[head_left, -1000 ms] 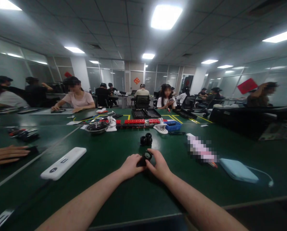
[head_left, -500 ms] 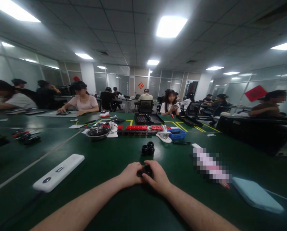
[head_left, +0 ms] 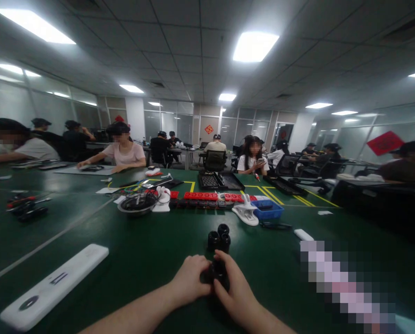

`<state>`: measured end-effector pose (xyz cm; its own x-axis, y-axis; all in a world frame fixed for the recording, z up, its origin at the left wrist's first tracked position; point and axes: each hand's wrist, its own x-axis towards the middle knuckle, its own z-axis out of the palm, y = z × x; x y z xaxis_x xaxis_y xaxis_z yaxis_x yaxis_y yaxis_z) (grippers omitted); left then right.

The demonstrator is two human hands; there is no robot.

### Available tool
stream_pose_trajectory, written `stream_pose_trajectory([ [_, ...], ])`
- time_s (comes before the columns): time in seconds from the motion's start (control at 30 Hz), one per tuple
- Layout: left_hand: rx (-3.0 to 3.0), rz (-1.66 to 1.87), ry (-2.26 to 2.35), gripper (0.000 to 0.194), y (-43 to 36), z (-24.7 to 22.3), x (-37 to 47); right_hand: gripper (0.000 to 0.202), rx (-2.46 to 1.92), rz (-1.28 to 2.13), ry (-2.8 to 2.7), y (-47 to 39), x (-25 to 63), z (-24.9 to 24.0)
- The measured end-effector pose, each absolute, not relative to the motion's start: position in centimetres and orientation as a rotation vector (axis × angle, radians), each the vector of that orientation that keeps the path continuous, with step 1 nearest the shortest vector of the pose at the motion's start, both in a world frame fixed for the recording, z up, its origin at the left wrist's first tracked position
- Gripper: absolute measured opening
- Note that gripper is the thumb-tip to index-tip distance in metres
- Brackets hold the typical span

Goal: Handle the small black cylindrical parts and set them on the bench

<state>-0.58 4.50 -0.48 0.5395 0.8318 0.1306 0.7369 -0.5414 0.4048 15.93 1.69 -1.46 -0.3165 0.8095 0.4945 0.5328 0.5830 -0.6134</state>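
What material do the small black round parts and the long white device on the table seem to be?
Black round parts: likely moulded plastic, dull black with faint highlights. Long white device: probably plastic, smooth and satin, with rounded ends and soft reflections. Neither is certain.

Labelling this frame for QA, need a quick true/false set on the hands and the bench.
1. Both hands hold one small black part between them. True: the left hand and right hand meet on the black part.
2. A cluster of black parts sits on the green table just beyond the hands. True.
3. The long white device lies to the right of the hands. False: it lies to their left.
4. The blue bin is in the right hand. False: it stands far back on the table, beside a white clip.
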Motion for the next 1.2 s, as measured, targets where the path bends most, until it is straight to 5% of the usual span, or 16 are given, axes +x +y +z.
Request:
stream_pose_trajectory([
  [0.2,2.486,0.441,1.283,0.025,4.3,-0.1,-0.8,0.064,-1.097,0.468,-1.963,1.7,15.9,-1.3],
  [0.43,2.523,0.443,1.260,0.023,3.9,0.5,-0.7,0.044,-1.091,0.465,-1.925,1.9,15.8,-0.9],
  [0.7,2.596,0.466,1.203,0.029,4.5,-1.0,-1.0,0.065,-0.967,0.590,-2.036,1.6,16.4,-1.4],
  [1.03,2.618,0.497,1.148,0.031,4.4,-1.1,-1.0,0.039,-1.068,0.574,-1.925,1.9,16.2,-0.8],
  [1.2,2.609,0.502,1.154,0.033,4.4,-1.0,-0.9,0.047,-1.030,0.586,-1.906,1.6,16.3,-1.2],
])
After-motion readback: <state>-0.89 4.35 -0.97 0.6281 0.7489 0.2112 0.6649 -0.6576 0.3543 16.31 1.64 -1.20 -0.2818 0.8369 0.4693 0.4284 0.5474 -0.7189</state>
